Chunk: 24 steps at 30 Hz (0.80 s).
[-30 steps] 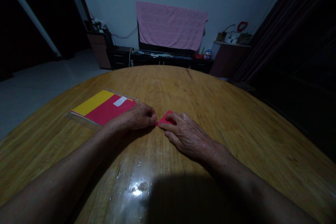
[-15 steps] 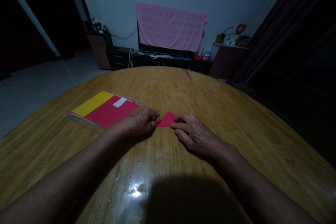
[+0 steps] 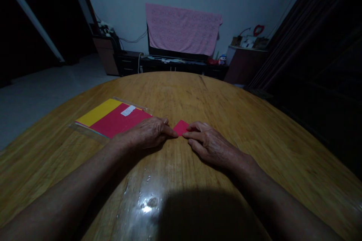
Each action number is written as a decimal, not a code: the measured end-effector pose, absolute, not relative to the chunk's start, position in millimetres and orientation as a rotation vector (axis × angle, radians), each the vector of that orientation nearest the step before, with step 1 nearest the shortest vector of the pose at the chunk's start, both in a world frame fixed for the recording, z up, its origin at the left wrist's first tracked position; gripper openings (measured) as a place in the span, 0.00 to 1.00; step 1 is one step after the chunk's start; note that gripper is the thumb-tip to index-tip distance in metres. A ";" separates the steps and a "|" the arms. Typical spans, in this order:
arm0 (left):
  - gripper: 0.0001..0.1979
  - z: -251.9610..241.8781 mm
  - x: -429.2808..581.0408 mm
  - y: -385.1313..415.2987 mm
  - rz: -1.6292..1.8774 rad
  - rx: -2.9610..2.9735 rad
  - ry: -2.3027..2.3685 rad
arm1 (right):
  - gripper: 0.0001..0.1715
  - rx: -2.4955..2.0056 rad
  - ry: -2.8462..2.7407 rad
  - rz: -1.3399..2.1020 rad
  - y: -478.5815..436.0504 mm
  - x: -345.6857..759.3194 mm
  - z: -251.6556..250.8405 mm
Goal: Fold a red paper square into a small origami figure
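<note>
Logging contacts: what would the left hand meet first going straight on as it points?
Past the pink paper at its fingertip, the left hand would probably meet the right hand first, though depth is unclear.

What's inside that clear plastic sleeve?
Yellow paper and red paper show in the sleeve. The left hand blocks part of its right side; whatever lies fully beneath that paper is hidden.

Single head-worn view, facing forward and down across table from near side. Left hand and right hand fairly near, about mid-frame; wall farther off, at top.
</note>
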<state>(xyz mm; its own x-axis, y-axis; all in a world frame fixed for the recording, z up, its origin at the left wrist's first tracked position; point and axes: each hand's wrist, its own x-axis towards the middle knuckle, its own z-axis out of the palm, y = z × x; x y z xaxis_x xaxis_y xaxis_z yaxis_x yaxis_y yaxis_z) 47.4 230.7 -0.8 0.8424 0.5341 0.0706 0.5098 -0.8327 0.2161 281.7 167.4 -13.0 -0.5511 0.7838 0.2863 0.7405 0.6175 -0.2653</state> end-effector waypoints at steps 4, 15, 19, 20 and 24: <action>0.18 -1.7 43.8 229.9 0.193 2.870 0.802 | 0.18 -1.214 -2.474 0.154 167.8 281.6 -14.1; 0.20 -0.2 33.0 235.9 0.073 2.752 0.823 | 0.17 -1.258 -2.479 0.182 168.3 291.5 -11.7; 0.21 0.9 30.2 238.1 0.031 2.678 0.861 | 0.16 -1.260 -2.500 0.192 169.3 297.8 -8.5; 0.21 2.2 30.1 237.6 0.022 2.664 0.866 | 0.16 -1.264 -2.509 0.196 169.6 299.1 -7.4; 0.21 9.6 31.7 233.0 -0.033 2.606 0.931 | 0.17 -1.272 -2.541 0.232 171.0 303.5 -2.7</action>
